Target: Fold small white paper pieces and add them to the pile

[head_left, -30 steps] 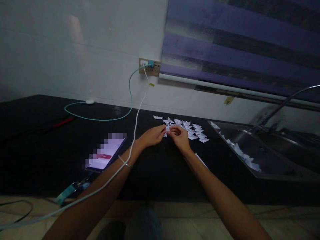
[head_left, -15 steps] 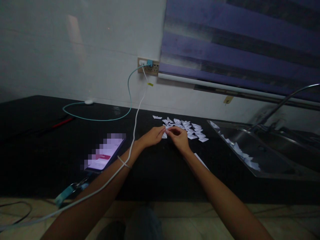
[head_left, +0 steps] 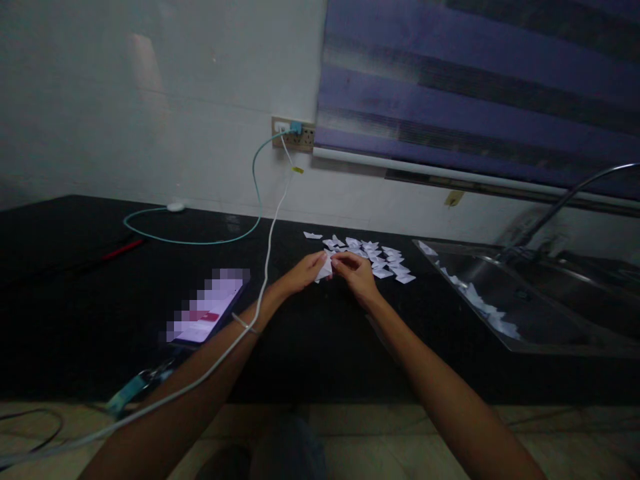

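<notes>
Between my two hands is a small folded piece of white paper (head_left: 325, 268), held just above the black countertop (head_left: 300, 340). My left hand (head_left: 306, 272) is closed on its left side. The fingers of my right hand (head_left: 354, 272) pinch its right edge. Right behind my hands lies a group of small folded white paper boats (head_left: 380, 257), set close together in rows. One more paper boat (head_left: 313, 235) lies apart at the group's left end. My fingers hide part of the held paper.
A phone (head_left: 213, 310) with a lit screen lies left of my left forearm. A white cable (head_left: 267, 260) crosses over that forearm from the wall socket (head_left: 293, 135). At right is a steel sink (head_left: 500, 293) with white paper pieces (head_left: 485, 308) along its left edge.
The paper in my hands has turned and now shows a tilted white face between them. A white strip beside my right forearm is now mostly out of sight. The view has shifted slightly.
</notes>
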A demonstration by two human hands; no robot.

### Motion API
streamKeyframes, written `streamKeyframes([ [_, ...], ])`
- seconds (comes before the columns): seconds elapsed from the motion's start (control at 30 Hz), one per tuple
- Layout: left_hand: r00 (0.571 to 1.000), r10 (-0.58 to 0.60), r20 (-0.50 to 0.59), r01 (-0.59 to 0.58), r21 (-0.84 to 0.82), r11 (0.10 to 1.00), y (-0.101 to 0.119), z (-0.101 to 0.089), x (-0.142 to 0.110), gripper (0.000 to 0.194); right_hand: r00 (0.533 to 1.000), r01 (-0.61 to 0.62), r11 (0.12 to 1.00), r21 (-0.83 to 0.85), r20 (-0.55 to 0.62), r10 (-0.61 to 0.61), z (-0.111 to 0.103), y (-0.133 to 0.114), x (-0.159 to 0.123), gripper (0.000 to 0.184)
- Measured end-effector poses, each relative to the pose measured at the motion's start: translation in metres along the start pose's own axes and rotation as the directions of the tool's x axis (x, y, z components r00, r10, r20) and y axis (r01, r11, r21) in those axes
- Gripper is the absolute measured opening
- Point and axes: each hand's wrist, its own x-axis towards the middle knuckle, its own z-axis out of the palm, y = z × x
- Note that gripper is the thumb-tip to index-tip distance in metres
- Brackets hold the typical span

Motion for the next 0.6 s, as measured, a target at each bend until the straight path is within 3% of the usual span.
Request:
streamKeyframes([
  [0.17, 0.993, -0.061, 0.098, 0.078, -0.184, 0.980, -0.002, -0.003, 0.001, 0.055, 0.996, 0.031, 0.999, 0.031, 0.085, -0.034, 0.004, 0.000, -0.002, 0.026],
  [0.33, 0.976, -0.138, 0.167, 0.172, -0.204, 0.964, -0.013, -0.002, 0.008, 0.051, 0.996, 0.041, 0.997, -0.073, 0.077, -0.035, 0.008, -0.004, -0.006, 0.025],
  [0.6, 0.974, -0.052, 0.221, 0.095, -0.192, 0.977, -0.025, -0.003, 0.011, 0.067, 0.996, -0.023, 0.999, 0.031, 0.088, 0.020, 0.013, -0.011, -0.009, 0.028],
])
